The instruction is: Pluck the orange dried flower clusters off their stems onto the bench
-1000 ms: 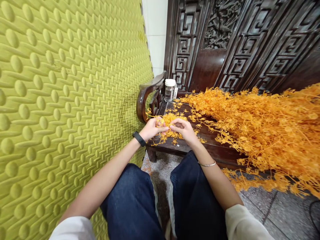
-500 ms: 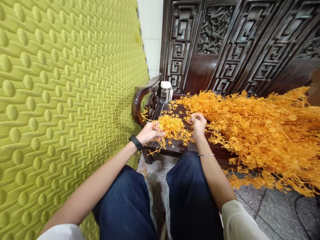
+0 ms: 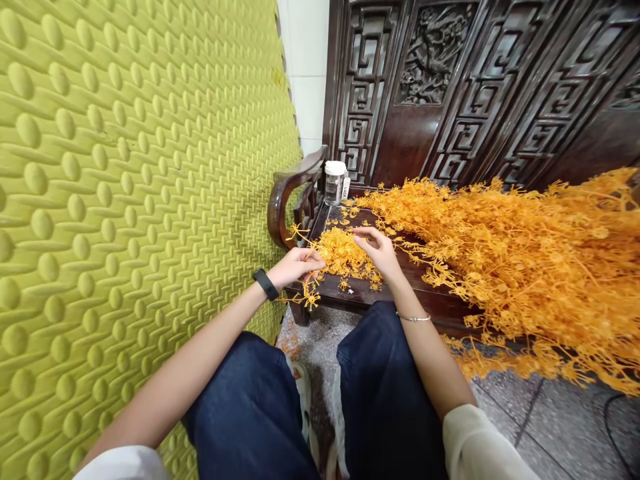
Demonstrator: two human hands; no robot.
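Pinched in my left hand (image 3: 300, 265) is an orange artificial flower sprig (image 3: 311, 295), its little branches sticking out above and below my fingers. My right hand (image 3: 377, 250) has its fingers apart, with nothing visible between them, at the right side of a small heap of loose orange florets (image 3: 343, 250). The heap lies on the dark wooden bench seat (image 3: 425, 283) between my two hands. To the right spreads a large mass of orange artificial flower stems (image 3: 525, 260) along the bench, hanging over its front edge.
A clear jar with a white lid (image 3: 335, 183) and a small tag marked LUCK (image 3: 346, 188) stand by the curved armrest (image 3: 277, 207). Behind is a carved wooden backrest (image 3: 415, 143). Yellow-green foam matting (image 3: 150, 167) rises on the left. A black cable (image 3: 607, 420) lies on the floor.
My right hand has moved left from the big flower mass to the heap, and its fingers have spread. My left hand has shifted slightly left, still holding the sprig.
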